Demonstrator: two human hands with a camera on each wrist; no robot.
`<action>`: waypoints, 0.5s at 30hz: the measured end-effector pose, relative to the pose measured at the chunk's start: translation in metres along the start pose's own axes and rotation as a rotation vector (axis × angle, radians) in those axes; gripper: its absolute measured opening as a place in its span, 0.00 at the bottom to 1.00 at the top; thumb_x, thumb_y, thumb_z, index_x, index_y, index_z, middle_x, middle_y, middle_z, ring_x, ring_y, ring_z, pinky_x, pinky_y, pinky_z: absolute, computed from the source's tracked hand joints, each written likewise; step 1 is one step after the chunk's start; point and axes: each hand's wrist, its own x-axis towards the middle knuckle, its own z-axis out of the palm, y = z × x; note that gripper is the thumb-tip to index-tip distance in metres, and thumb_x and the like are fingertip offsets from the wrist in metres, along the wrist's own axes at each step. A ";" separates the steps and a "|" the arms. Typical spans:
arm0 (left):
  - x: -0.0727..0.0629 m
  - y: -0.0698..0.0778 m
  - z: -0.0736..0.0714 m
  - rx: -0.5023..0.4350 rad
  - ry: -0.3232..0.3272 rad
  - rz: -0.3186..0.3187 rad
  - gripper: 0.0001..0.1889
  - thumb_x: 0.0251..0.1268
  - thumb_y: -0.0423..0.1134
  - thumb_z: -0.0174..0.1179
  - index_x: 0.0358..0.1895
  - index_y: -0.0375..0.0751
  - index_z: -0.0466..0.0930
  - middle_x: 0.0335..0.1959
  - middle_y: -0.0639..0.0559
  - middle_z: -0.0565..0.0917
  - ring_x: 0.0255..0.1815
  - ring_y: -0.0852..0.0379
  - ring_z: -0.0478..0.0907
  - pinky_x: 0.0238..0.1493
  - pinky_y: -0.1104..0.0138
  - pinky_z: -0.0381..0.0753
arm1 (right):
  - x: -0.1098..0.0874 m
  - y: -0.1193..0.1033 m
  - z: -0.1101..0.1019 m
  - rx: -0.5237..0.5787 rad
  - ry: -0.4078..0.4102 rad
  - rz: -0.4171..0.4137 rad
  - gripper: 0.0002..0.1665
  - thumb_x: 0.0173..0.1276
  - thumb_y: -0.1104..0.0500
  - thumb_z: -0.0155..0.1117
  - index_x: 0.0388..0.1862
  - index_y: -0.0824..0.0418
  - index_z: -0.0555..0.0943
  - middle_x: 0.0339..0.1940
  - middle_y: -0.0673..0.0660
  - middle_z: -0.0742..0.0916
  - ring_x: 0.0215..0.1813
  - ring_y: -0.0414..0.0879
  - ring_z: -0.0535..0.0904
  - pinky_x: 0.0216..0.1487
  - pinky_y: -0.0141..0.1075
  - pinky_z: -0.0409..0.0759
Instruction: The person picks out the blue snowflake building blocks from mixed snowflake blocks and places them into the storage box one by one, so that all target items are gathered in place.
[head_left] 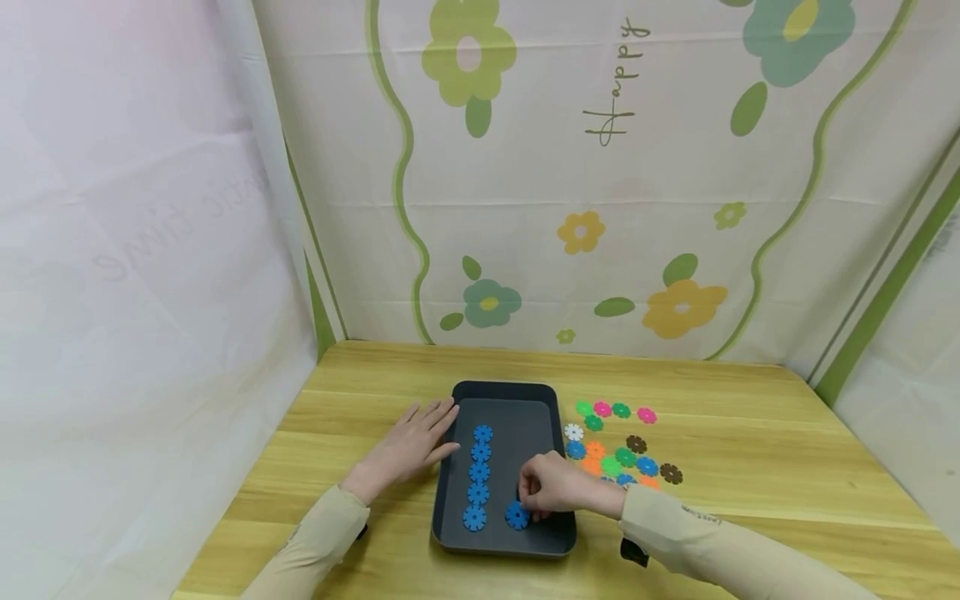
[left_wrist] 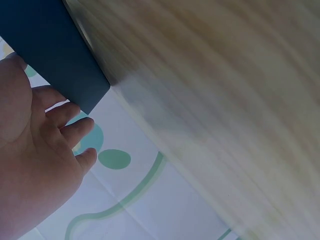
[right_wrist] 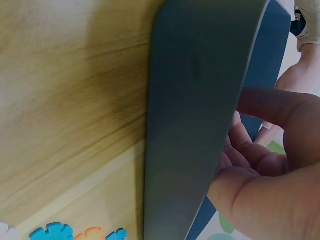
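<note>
Flower-printed cloth (head_left: pixel 525 167) hangs behind a wooden tabletop (head_left: pixel 375 367). At left, the left hand (head_left: pixel 407 443) rests on the rim of a dark tray (head_left: pixel 517 418), fingers straight and slightly apart; light, steady pressure there should stop it sliding. Inside, five blue discs (head_left: pixel 478 472) form a column. Right of its near end sits a lone blue disc (head_left: pixel 515 517), its edge pinched by the fingers of the right hand (head_left: pixel 558 485). Keeping it flat and letting go gently seems best. Being round, it points nowhere and lacks a long axis; the tray's runs away from the person. Farther right lie loose coloured discs (head_left: pixel 626 457).
</note>
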 end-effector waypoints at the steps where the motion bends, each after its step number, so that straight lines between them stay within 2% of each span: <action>1: 0.000 0.000 0.000 -0.001 0.001 0.002 0.35 0.77 0.58 0.45 0.78 0.40 0.58 0.79 0.44 0.60 0.79 0.42 0.60 0.78 0.45 0.57 | 0.000 0.000 0.000 -0.003 -0.001 -0.001 0.08 0.63 0.70 0.67 0.25 0.63 0.82 0.20 0.56 0.87 0.21 0.45 0.84 0.22 0.26 0.80; 15: 0.000 0.001 -0.001 -0.004 -0.004 -0.009 0.35 0.77 0.57 0.46 0.78 0.40 0.57 0.79 0.44 0.60 0.79 0.43 0.60 0.78 0.45 0.57 | -0.001 -0.004 -0.001 -0.041 -0.015 -0.005 0.09 0.62 0.69 0.68 0.23 0.62 0.82 0.18 0.55 0.86 0.20 0.43 0.83 0.22 0.26 0.79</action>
